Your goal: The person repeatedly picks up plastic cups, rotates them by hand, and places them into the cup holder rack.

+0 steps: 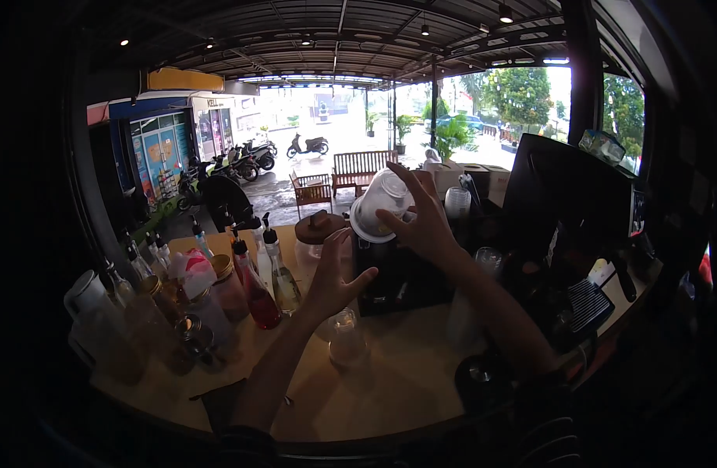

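Note:
My right hand point(422, 222) is around a clear plastic cup or stack of cups point(383, 204), tilted with its wide rim facing down and left. Thumb and fingers lie on its side, above a dark box point(397, 269). Lower and to the left, my left hand point(332, 277) is raised with thumb and fingers apart, holding nothing. Just behind its fingertips is a jar with a brown lid point(319, 228). Below my left hand a clear cup-like vessel point(347, 339) stands on the wooden counter point(374, 402).
Pump bottles, among them one with red syrup point(257, 292), stand on the left with jars and a pitcher point(89, 292). An espresso machine point(569, 195) takes up the right side. Stacked clear cups point(457, 201) are behind the dark box. Beyond are a wooden bench point(364, 168) and motorbikes.

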